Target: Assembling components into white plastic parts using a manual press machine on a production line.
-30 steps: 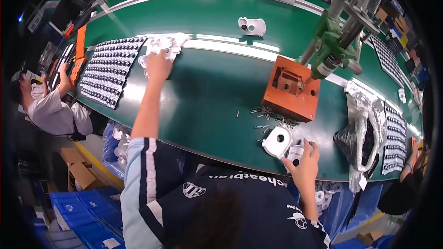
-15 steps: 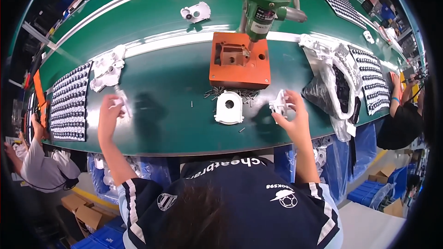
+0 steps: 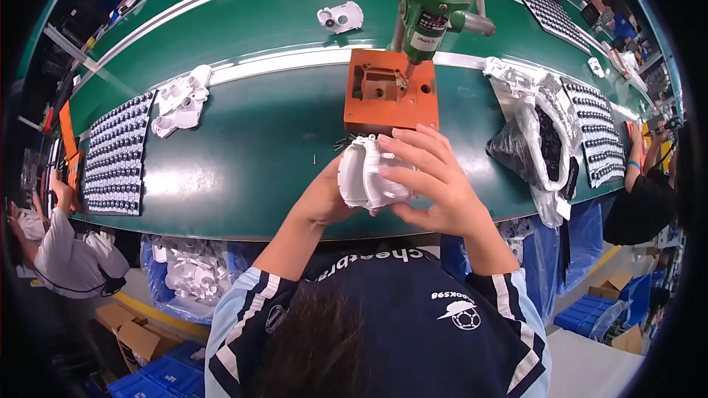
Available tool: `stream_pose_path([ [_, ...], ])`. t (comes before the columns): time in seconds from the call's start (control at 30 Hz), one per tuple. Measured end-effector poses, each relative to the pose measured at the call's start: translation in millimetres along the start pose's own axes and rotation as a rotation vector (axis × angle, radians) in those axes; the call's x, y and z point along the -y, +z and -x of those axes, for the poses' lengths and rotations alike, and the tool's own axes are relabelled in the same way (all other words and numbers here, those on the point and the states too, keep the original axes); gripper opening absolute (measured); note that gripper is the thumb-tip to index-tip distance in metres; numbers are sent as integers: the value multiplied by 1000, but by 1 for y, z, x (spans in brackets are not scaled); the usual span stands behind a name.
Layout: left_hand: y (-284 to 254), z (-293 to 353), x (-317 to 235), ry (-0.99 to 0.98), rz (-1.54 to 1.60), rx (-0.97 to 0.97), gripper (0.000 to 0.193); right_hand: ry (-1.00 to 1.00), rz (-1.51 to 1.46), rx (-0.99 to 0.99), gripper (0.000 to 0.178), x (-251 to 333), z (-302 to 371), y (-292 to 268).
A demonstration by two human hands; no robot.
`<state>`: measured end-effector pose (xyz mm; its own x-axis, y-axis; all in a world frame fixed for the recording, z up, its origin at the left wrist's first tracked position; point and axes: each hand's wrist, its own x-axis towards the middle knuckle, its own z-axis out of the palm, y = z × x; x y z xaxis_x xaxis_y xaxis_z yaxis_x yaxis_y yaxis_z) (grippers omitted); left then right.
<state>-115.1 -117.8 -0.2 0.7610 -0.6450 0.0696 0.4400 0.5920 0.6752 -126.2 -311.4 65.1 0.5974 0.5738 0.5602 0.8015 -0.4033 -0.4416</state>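
Observation:
Just in front of the orange fixture block [image 3: 391, 112], my two hands have a white plastic housing [image 3: 355, 177] between them, tilted up on its side. A gap shows between its two shell halves. My left hand [image 3: 324, 193] grips it from the left, with its fingers mostly hidden behind the shell. From the right, my right hand [image 3: 435, 180] spreads its fingers over the ribbed half, with the thumb below. Whether a smaller part sits inside cannot be made out. Beside the block, some screws [image 3: 342, 143] peek out behind the housing, and one loose screw [image 3: 314, 159] lies further left.
A green press [image 3: 426, 26] stands over the block. White plastic parts [image 3: 181, 101] and a tray of black-and-white pieces [image 3: 118, 155] lie left. A plastic bag [image 3: 542, 147] and another tray [image 3: 594, 133] are right. One white part [image 3: 341, 18] sits beyond the rail.
Both hands have come in from the sides to the middle, bringing the white parts they held. The housing that lay on the table is now tilted up between them. My view has shifted slightly.

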Motion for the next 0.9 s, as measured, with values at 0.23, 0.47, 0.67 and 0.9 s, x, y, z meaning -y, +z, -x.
stream_pose_path([
  [0.23,18,0,14,-51,54,-258,42,42,105,-7,49,2,14,11],
  [0.47,-35,27,14,-209,-94,29,34,13,-251,32,62,1,31,7],
  [0.67,-4,-7,4,-633,-136,-266,36,310,-516,164,115,9,35,10],
  [0.9,14,-33,-22,-290,-589,-39,17,407,-48,-322,84,-31,67,-61],
])
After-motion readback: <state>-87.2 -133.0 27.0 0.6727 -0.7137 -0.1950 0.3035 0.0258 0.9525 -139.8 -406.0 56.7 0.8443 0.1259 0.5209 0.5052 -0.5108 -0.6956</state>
